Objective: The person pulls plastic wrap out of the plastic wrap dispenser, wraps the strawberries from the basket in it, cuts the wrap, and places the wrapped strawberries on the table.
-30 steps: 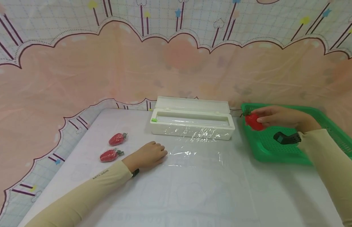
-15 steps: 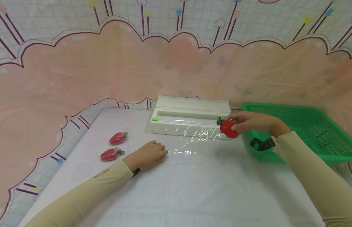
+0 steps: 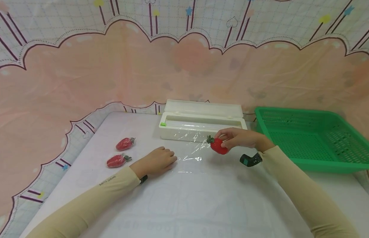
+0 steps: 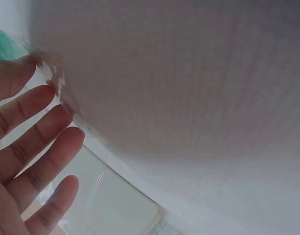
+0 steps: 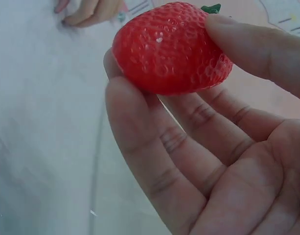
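My right hand (image 3: 241, 138) holds a red strawberry (image 3: 219, 146) with a green leafy top, above the sheet of clear plastic wrap (image 3: 191, 160). In the right wrist view the strawberry (image 5: 172, 51) sits between thumb and fingertips. My left hand (image 3: 158, 161) rests on the table at the wrap's left edge. Its fingers (image 4: 47, 129) are spread and slightly bent in the left wrist view, tips down at the film. The wrap runs out over the front of a white dispenser box (image 3: 181, 134) with its lid raised. Two wrapped strawberries, one farther (image 3: 125, 144) and one nearer (image 3: 117, 161), lie left of that hand.
A green perforated basket (image 3: 309, 162) stands at the right, beyond my right forearm. The dispenser box has a bright green tab (image 3: 163, 124) at its left end. A patterned curtain (image 3: 184, 72) hangs behind the white table (image 3: 184, 208).
My right hand has carried the strawberry from over the green basket leftward and lower, to above the plastic wrap. The left hand stays in place at the wrap's edge.
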A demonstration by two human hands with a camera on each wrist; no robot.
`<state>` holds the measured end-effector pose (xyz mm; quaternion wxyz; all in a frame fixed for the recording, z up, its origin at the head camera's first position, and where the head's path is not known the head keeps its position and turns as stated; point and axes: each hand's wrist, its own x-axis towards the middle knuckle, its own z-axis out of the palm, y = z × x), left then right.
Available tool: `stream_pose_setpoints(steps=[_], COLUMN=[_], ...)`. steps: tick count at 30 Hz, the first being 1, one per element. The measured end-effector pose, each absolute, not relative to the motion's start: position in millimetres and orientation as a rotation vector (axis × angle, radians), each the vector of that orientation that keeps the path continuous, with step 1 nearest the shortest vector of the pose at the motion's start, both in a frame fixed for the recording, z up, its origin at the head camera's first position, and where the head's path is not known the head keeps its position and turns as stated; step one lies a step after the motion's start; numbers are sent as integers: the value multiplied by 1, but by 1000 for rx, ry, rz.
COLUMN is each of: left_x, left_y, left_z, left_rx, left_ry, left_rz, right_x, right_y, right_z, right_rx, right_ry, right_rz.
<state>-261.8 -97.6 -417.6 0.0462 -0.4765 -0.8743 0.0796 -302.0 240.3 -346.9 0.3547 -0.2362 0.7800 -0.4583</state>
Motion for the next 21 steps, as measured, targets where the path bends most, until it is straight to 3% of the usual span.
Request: stream_pose_setpoints(steps=[21], left_x=[-263], left_y=[-97], left_z=[-419], left_rx=[-1444], left_ry=[-2676], left_rz=[236], right_x=[-288], right_y=[192], right_z=[-404], right_rx=[-657], right_ry=[2190], right_rz=[-1156])
